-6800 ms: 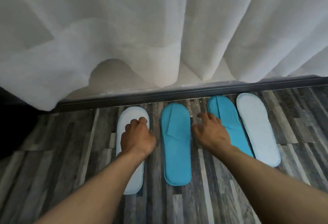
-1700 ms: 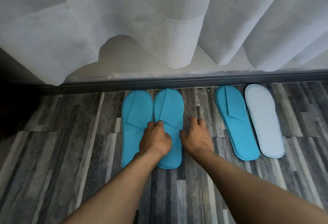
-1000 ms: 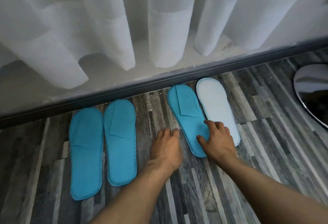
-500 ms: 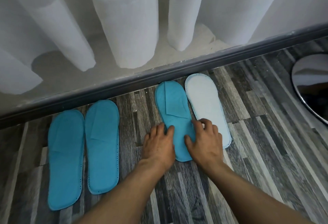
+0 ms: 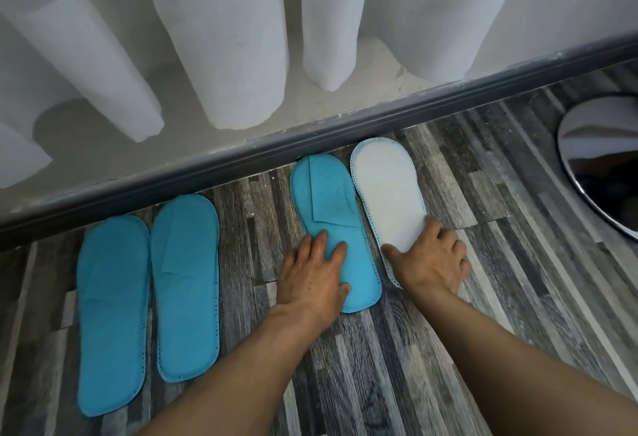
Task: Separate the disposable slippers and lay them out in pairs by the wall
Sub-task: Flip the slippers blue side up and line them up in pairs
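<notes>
Four flat disposable slippers lie on the floor with their toes at the wall. At the left, two blue slippers (image 5: 114, 311) (image 5: 186, 283) sit side by side as a pair. To their right lie a third blue slipper (image 5: 328, 201), strap side up, and a white-faced slipper (image 5: 386, 194), close together. My left hand (image 5: 314, 273) rests flat on the heel half of the third blue slipper. My right hand (image 5: 428, 256) grips the heel end of the white-faced slipper, thumb on top and fingers curled over its right edge.
A dark baseboard (image 5: 345, 132) runs along the wall, with white curtain folds (image 5: 221, 38) hanging above it. A shiny round metal object (image 5: 600, 166) sits on the floor at the right edge. The floor is grey wood-pattern planks (image 5: 500, 228).
My left hand slid from the floor onto the third blue slipper. My right hand moved right, off the blue slipper, and closed on the white-faced slipper's heel. The view has shifted right since the earliest frames.
</notes>
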